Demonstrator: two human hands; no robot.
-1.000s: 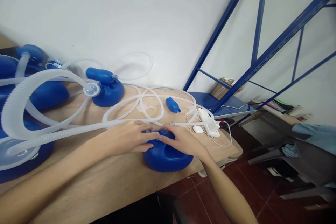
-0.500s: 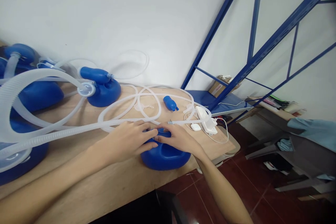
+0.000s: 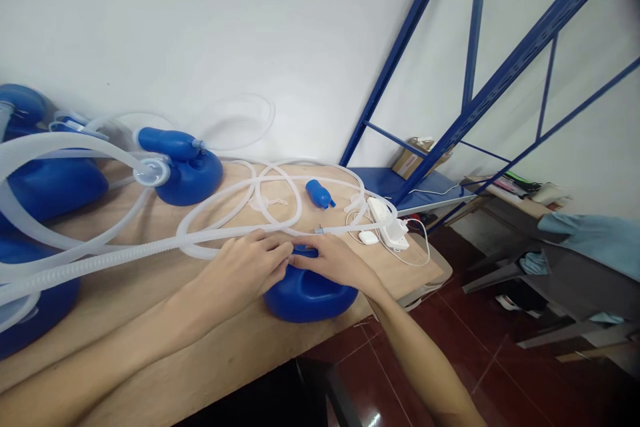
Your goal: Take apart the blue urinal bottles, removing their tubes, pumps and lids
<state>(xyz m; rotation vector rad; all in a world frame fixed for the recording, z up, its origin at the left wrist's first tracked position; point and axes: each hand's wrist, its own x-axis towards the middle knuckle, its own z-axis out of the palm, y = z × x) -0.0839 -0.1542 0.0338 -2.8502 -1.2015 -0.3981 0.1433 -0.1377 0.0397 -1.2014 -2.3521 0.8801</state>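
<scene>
Blue bag hasn't shifted; my left hand and right hand stay pressed on its top, fingers meeting at the tube end.

Workshop or storeroom: wooden workbench under the hands, blue metal shelving to their right, tubing and blue containers beyond.
</scene>
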